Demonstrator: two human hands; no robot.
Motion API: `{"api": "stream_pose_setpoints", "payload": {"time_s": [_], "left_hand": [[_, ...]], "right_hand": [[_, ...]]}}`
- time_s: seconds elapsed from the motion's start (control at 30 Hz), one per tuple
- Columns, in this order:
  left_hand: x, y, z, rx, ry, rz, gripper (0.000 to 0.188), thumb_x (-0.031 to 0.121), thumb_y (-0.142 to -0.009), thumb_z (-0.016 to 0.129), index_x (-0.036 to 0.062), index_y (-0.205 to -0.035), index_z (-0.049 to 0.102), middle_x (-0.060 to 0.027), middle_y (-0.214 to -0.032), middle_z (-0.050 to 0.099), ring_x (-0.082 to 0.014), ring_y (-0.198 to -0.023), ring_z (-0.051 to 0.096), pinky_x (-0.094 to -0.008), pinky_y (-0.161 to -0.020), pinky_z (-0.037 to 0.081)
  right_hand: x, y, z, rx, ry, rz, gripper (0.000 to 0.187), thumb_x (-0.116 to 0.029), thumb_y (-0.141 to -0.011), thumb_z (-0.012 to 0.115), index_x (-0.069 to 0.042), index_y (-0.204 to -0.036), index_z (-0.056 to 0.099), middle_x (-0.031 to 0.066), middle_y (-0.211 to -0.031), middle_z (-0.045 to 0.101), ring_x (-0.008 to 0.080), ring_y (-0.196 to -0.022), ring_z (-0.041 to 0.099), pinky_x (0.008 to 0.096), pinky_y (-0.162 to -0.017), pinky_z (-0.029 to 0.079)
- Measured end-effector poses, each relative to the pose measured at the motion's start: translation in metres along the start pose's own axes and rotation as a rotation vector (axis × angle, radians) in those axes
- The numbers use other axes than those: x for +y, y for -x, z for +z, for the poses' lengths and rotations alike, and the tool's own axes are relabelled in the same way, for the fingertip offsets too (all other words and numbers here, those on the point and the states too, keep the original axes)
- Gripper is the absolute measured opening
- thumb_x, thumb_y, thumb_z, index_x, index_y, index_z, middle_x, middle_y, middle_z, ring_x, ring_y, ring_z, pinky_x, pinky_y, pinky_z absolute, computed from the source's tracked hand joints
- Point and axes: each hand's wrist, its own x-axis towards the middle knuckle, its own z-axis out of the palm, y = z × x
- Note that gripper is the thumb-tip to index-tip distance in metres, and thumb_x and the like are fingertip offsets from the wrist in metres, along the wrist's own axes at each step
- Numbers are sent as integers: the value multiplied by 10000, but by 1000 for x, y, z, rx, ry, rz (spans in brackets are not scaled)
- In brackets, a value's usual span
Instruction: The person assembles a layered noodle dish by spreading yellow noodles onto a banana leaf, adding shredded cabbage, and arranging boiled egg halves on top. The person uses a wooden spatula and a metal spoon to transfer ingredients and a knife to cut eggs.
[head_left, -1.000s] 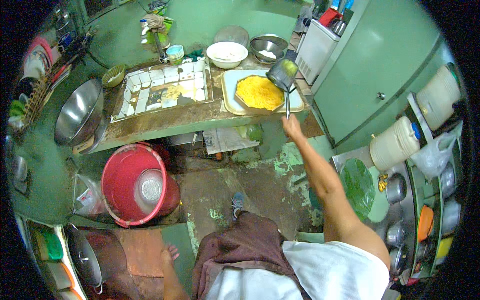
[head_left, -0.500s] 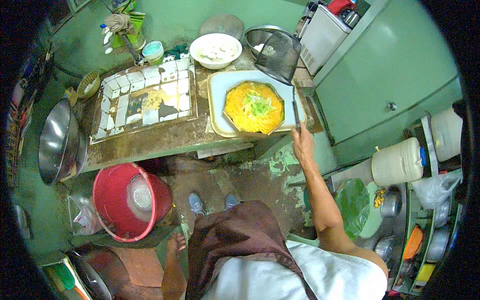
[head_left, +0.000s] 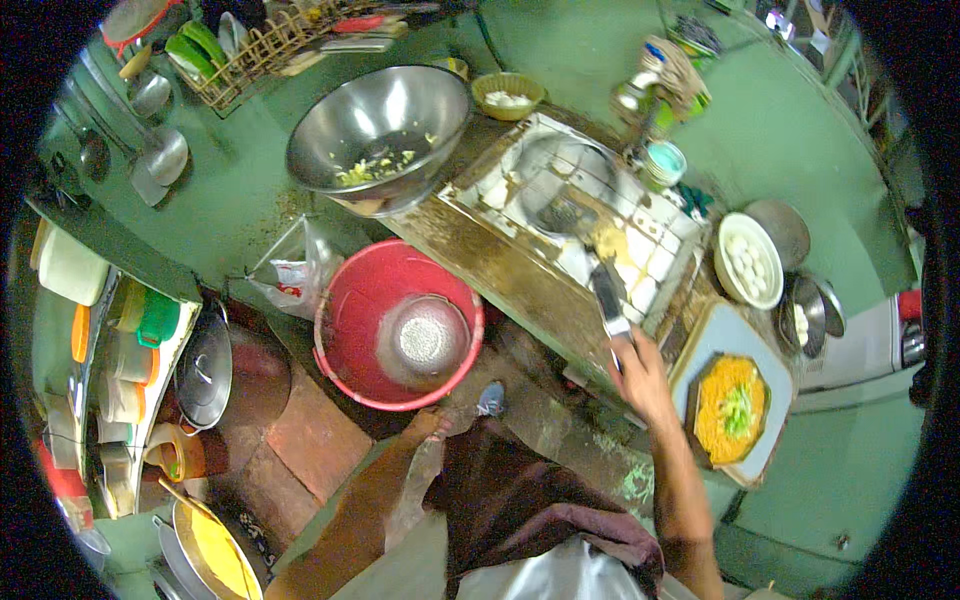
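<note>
My right hand grips a mesh strainer by its dark handle. The strainer's round mesh, smeared by motion, hovers over a white-tiled sink with worn, stained tiles. Just beside the near rim of a red tub, my left hand hangs low with loose fingers and nothing in it. A clear, round container sits inside the tub. Right of my right hand, a pan of orange shreds topped with chopped greens rests on a pale blue tray.
A large steel bowl with food scraps stands left of the sink. At the counter's far right are a white bowl of round white pieces and a dark bowl. Lidded pots and shelves lie to the left.
My view has swung left, bringing the steel bowl and left shelves into sight. The strainer has moved from above the tray's far right corner to over the sink, still in my right hand.
</note>
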Motion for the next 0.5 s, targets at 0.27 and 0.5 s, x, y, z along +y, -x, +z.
{"api": "stream_pose_setpoints", "payload": {"time_s": [0.27, 0.5], "left_hand": [[60, 2, -36, 245, 172, 278, 373, 372, -948, 555, 115, -1212, 617, -74, -1017, 675, -226, -775, 669, -347, -616, 554], [32, -39, -69, 163, 444, 467, 385, 296, -995, 484, 63, -1299, 522, -137, -1086, 685, -274, -835, 705, -391, -580, 579]], "right_hand": [[-226, -271, 112, -240, 920, -540, 384, -323, -906, 478, 19, -920, 652, 209, -784, 678, 371, -744, 670, 456, -755, 517], [-258, -301, 200, -204, 1033, -613, 315, -243, -848, 528, -16, -930, 731, 217, -979, 705, 376, -893, 698, 486, -797, 557]]}}
